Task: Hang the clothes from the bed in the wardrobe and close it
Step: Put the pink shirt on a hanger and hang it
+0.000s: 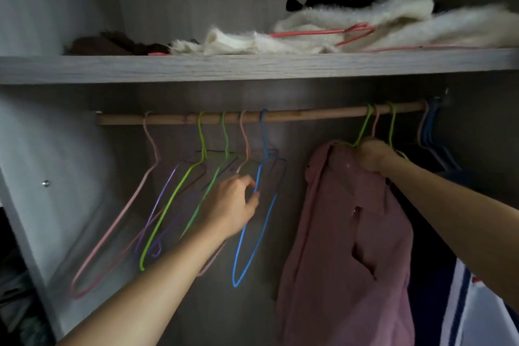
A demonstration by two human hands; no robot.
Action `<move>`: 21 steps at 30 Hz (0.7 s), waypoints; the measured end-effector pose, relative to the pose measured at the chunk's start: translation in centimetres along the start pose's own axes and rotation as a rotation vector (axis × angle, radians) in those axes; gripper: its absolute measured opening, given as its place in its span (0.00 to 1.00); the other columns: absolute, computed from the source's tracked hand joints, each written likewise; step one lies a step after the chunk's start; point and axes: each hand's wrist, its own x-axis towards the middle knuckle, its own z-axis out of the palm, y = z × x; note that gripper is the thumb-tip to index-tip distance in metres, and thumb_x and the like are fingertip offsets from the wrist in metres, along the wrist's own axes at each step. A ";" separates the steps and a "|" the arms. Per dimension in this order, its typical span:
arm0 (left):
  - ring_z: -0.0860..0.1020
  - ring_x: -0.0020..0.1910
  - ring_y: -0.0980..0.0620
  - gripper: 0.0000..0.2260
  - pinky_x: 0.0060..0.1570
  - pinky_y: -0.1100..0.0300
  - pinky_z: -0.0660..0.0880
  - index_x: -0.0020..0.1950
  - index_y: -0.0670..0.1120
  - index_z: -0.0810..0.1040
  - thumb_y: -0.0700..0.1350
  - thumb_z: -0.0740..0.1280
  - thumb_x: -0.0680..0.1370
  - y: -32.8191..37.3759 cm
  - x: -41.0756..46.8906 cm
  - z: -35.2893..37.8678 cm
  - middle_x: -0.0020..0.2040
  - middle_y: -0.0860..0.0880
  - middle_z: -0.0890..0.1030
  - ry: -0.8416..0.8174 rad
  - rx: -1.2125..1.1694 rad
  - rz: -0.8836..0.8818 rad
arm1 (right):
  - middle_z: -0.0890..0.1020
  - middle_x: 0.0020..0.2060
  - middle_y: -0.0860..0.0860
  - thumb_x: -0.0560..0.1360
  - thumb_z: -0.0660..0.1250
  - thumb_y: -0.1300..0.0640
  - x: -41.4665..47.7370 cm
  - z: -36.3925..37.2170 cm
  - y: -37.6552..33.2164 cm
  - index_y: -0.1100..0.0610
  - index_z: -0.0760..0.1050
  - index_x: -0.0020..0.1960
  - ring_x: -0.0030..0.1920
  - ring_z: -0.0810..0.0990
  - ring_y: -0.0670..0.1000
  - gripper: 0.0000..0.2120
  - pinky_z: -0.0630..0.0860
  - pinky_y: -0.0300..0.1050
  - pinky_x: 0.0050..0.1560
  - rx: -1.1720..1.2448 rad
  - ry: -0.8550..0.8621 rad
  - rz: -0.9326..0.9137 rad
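Note:
I look into the open wardrobe at a wooden rail [309,114]. A pink shirt [345,233] hangs from a green hanger [365,126] hooked on the rail at the right. My right hand [373,156] grips the shirt's collar and the hanger's shoulder. On the left part of the rail hang several empty wire hangers. My left hand [233,205] pinches the upper wire of the blue hanger [254,233] among them.
A grey shelf [196,67] above the rail carries white fluffy fabric [365,28], a pink hanger and dark items. Dark clothes [438,177] on blue and pink hangers hang at the far right. The wardrobe's left wall [42,177] stands close by.

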 end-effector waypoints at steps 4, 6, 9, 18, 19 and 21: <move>0.80 0.44 0.44 0.12 0.44 0.51 0.76 0.46 0.48 0.79 0.52 0.61 0.70 -1.1 -0.1 0.3 0.43 0.48 0.82 0.000 -0.037 0.019 | 0.80 0.55 0.59 0.78 0.60 0.49 -2.1 -0.6 -0.7 0.59 0.75 0.60 0.55 0.79 0.60 0.17 0.75 0.48 0.49 -0.231 0.084 -0.003; 0.80 0.43 0.45 0.09 0.44 0.54 0.75 0.44 0.47 0.79 0.50 0.63 0.71 -1.3 -0.3 -0.1 0.42 0.47 0.82 0.029 -0.065 0.014 | 0.82 0.53 0.57 0.78 0.61 0.51 -4.1 -1.3 -2.5 0.56 0.78 0.56 0.53 0.81 0.59 0.13 0.71 0.46 0.43 -0.382 0.301 -0.073; 0.79 0.44 0.47 0.03 0.39 0.63 0.63 0.45 0.45 0.80 0.43 0.68 0.74 -1.2 -1.4 -1.4 0.43 0.47 0.81 0.088 -0.041 -0.031 | 0.82 0.51 0.57 0.76 0.61 0.46 -7.6 -1.8 -6.4 0.53 0.79 0.54 0.52 0.81 0.61 0.14 0.72 0.48 0.43 -0.243 0.559 -0.287; 0.79 0.44 0.45 0.04 0.39 0.53 0.76 0.45 0.50 0.78 0.48 0.67 0.73 -1.5 -8.5 -4.2 0.43 0.51 0.78 0.018 0.180 -0.090 | 0.82 0.30 0.54 0.72 0.68 0.37 -9.2 5.8 -15.1 0.55 0.74 0.32 0.30 0.81 0.53 0.22 0.74 0.39 0.27 0.637 -0.239 -0.188; 0.79 0.43 0.45 0.04 0.39 0.52 0.76 0.44 0.50 0.78 0.49 0.67 0.73 -1.5 -9.2 -4.5 0.43 0.51 0.77 0.017 0.184 -0.098 | 0.81 0.26 0.53 0.74 0.69 0.44 -9.3 6.7 -15.6 0.55 0.74 0.33 0.24 0.79 0.50 0.18 0.68 0.34 0.21 0.776 -0.312 -0.134; 0.79 0.43 0.46 0.04 0.40 0.52 0.76 0.45 0.50 0.78 0.49 0.67 0.73 -1.6 -10.7 -4.9 0.43 0.52 0.77 0.008 0.192 -0.131 | 0.77 0.19 0.50 0.77 0.68 0.57 -9.6 8.0 -16.1 0.59 0.73 0.35 0.17 0.74 0.45 0.13 0.61 0.30 0.16 0.998 -0.391 -0.038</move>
